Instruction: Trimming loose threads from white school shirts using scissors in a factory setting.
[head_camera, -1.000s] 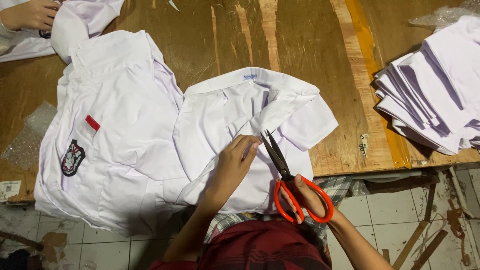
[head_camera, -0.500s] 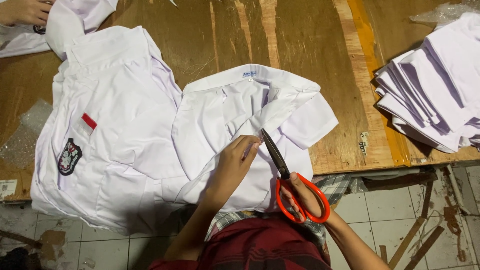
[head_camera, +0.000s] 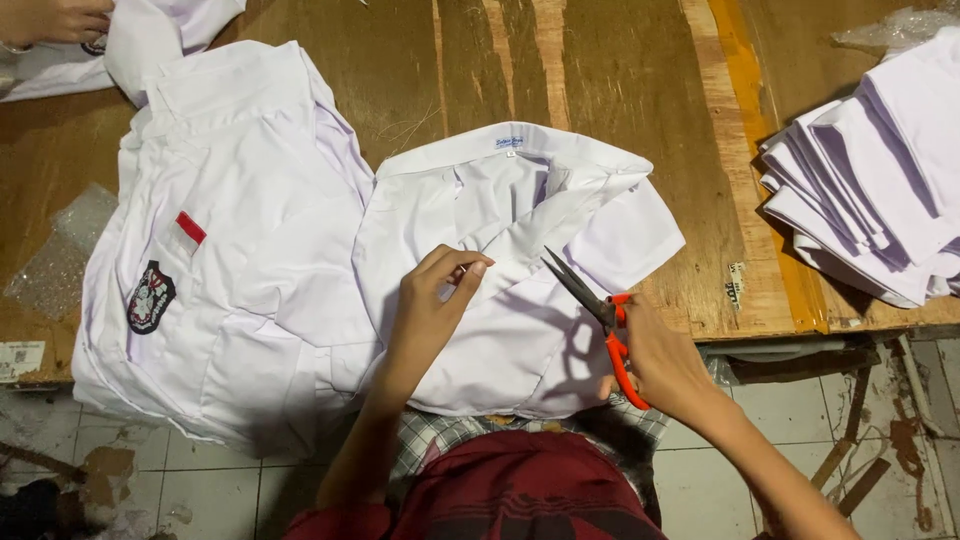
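Head view: left hand (head_camera: 425, 315) fingers (head_camera: 462, 272) pinch shirt (head_camera: 500, 300) fabric beside scissors (head_camera: 600, 320).

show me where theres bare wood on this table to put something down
The widest bare stretch of wooden table runs along the far side, beyond the white shirt being handled. A narrower strip lies between that shirt's sleeve and the stack of folded white shirts. The left is crowded by the badged shirt; left hand and scissors fill the near edge.
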